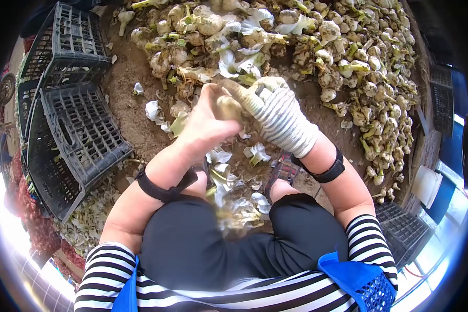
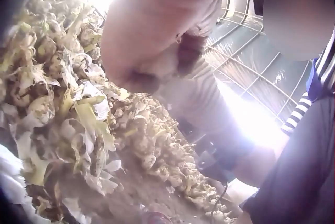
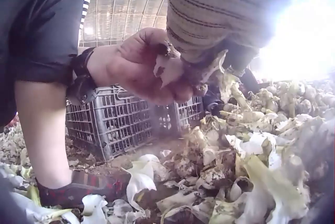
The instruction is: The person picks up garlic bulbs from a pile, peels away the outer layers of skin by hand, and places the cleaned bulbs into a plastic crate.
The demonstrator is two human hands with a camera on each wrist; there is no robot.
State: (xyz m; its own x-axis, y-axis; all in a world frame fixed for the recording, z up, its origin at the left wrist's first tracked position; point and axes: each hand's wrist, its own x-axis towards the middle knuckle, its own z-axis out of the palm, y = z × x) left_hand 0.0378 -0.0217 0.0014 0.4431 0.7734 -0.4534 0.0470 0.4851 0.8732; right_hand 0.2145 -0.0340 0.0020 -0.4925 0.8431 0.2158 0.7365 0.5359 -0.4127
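Observation:
My bare left hand (image 1: 208, 125) grips a garlic bulb (image 1: 228, 108) between thumb and fingers, above the dirt in front of the knees. My right hand (image 1: 283, 117), in a striped knit glove, has its fingers curled with the thumb side against the same bulb. Seen from the right wrist, a torn flap of pale skin (image 3: 170, 70) hangs at the bulb between the hands. The gloved fingers pinch the dry outer layers there. In the left wrist view the left hand (image 2: 157, 30) covers most of the bulb.
A large heap of garlic bulbs (image 1: 379, 99) spreads ahead and to the right. Black plastic crates (image 1: 83, 130) stand at the left, and another crate (image 1: 403, 229) lies at the right. Peeled skins (image 1: 221, 174) litter the dirt between the feet.

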